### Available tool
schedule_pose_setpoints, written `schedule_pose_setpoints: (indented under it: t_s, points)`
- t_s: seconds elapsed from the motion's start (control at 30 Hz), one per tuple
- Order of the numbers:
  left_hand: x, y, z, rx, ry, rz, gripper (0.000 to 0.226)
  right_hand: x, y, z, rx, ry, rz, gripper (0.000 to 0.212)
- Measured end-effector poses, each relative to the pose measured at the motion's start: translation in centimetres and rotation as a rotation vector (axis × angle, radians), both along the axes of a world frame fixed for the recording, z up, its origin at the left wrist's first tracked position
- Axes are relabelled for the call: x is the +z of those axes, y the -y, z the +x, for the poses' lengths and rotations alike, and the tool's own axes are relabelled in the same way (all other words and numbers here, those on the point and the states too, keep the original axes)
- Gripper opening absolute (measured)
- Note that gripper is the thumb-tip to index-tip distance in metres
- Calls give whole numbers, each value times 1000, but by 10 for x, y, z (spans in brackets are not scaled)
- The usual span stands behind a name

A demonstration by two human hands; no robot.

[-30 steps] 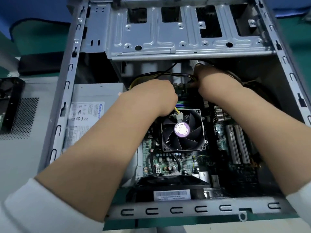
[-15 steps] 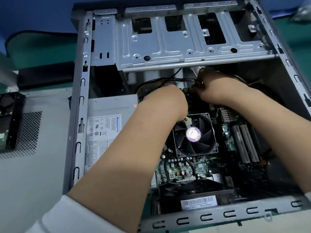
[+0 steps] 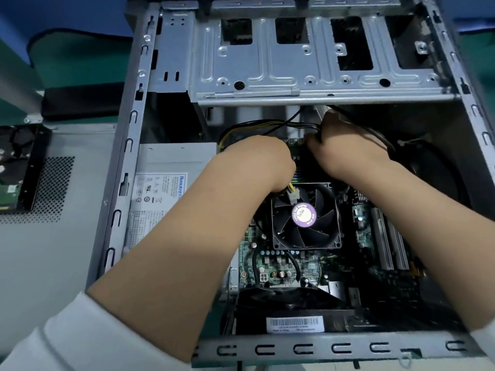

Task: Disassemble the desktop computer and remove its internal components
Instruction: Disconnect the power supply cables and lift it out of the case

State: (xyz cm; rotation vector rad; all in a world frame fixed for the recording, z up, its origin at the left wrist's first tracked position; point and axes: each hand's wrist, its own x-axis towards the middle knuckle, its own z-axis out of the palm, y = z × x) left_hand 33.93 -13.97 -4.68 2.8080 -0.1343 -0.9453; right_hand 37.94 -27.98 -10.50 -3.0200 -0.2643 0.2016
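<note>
The open computer case [image 3: 126, 167] lies on its side with the motherboard [image 3: 267, 263] exposed. My right hand [image 3: 348, 148] grips a bundle of black and yellow power cables [image 3: 267, 124] just under the drive cage [image 3: 308, 62]. My left hand [image 3: 257, 162] reaches down at the board's upper edge beside it, with its fingers curled out of sight behind the knuckles. A yellow wire with a white connector [image 3: 293, 195] shows under that hand, above the CPU fan [image 3: 305, 215]. The grey power supply [image 3: 171, 178] sits at the left inside the case.
White expansion slots [image 3: 388, 242] run along the right of the board. A barcode-labelled black part [image 3: 294, 325] sits at the near edge. The removed perforated side panel [image 3: 53, 188] lies left of the case, with a hard drive [image 3: 10, 167] at the far left.
The view has shifted so the case sits further right and lower in frame. Both hands stay at the same spot on the cables by the board's upper edge.
</note>
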Motion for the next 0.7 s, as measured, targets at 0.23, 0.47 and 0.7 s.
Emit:
schedule_pose_setpoints:
  t_s: [0.23,0.47,0.7]
  points:
    - [0,2,1,-11,7,6,16,1,1,3,86,-75,3,40]
    - [-2,0,2,-17,-15,-7,23,0,1,6,8,-88,52,26]
    - [-12,2,0,21,24,19,29,0,12,17,40,-186,-74,18]
